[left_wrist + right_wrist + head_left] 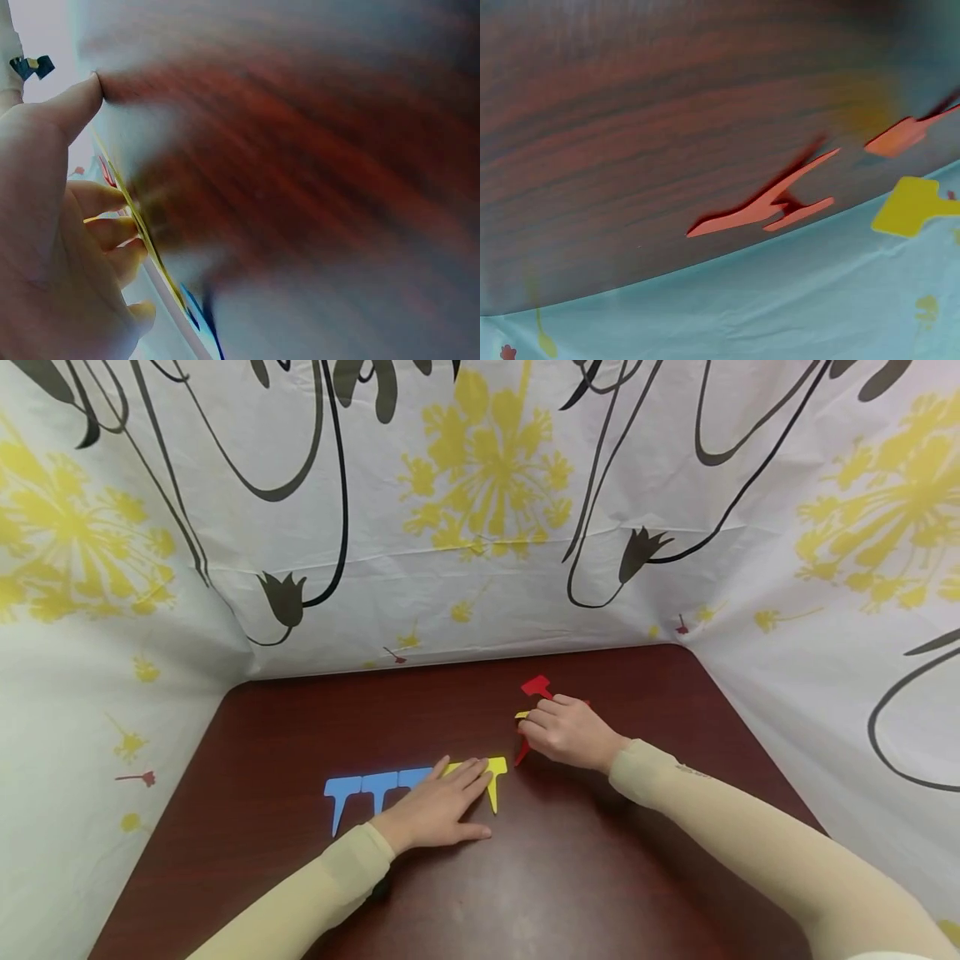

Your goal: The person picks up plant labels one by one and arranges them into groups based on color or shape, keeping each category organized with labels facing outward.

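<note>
A yellow T-shaped plant label [522, 715] is pinched in my right hand [564, 732], above the table at the right; its wide end [906, 206] shows in the right wrist view. Red plant labels [536, 686] lie loose about that hand, and the hand partly covers them. My left hand [438, 810] rests with extended fingers on a row of labels. At the row's left end are blue plant labels [343, 787]; at its right end is a yellow plant label [497, 768]. More yellow shows between the left fingers, partly hidden.
The dark red-brown table [600, 877] has a glossy top. A white cloth [480, 610] with yellow and grey plant prints hangs behind it and at both sides. In the right wrist view, overlapping red labels [757, 214] lie near the table's back edge.
</note>
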The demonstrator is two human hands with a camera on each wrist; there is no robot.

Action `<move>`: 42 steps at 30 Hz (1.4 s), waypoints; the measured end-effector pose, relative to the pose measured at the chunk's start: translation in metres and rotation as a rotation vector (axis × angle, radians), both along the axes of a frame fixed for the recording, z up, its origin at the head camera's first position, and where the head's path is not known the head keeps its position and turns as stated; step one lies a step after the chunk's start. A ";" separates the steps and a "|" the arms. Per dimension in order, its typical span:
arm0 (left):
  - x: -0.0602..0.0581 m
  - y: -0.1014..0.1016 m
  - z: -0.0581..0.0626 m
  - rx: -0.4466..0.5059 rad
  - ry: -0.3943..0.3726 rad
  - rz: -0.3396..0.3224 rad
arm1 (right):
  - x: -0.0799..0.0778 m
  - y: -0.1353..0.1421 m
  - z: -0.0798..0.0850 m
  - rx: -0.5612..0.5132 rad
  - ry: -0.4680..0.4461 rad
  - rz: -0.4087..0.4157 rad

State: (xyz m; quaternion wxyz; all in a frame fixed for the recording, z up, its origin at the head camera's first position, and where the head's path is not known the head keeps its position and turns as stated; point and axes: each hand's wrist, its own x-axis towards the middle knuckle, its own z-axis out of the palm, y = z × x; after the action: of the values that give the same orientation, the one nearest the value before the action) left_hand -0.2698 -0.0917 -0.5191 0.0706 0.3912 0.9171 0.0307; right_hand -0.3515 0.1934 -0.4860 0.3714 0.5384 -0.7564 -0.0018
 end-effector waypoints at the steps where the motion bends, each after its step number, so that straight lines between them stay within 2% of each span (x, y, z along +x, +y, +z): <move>1: 0.000 0.000 0.000 -0.001 0.002 0.003 | 0.004 0.000 0.002 -0.010 0.003 0.010; 7: 0.000 0.000 -0.001 -0.011 0.014 0.001 | 0.034 0.001 0.004 -0.049 0.040 0.082; 13: 0.002 0.001 0.000 -0.013 0.014 0.009 | 0.065 0.002 0.000 -0.034 0.057 0.142; 19: 0.002 0.001 0.001 -0.008 0.016 0.007 | 0.083 0.004 -0.007 -0.048 0.045 0.217; 23: 0.002 0.000 0.000 -0.006 0.023 0.004 | 0.087 0.004 -0.013 -0.039 0.056 0.245; 28: 0.001 0.000 -0.001 0.005 0.027 0.002 | 0.090 0.006 -0.022 0.017 0.026 0.207; 35: 0.000 0.000 -0.005 0.006 0.026 -0.002 | 0.086 0.009 -0.031 0.070 -0.106 0.107; 42: 0.001 -0.001 -0.002 -0.001 0.024 0.005 | 0.084 0.007 -0.034 0.145 -0.263 0.061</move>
State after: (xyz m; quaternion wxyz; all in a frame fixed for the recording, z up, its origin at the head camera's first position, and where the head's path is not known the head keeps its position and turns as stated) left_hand -0.2687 -0.0924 -0.5211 0.0600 0.3894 0.9188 0.0256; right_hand -0.2678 0.2008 -0.5200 0.2293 0.5821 -0.7797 0.0255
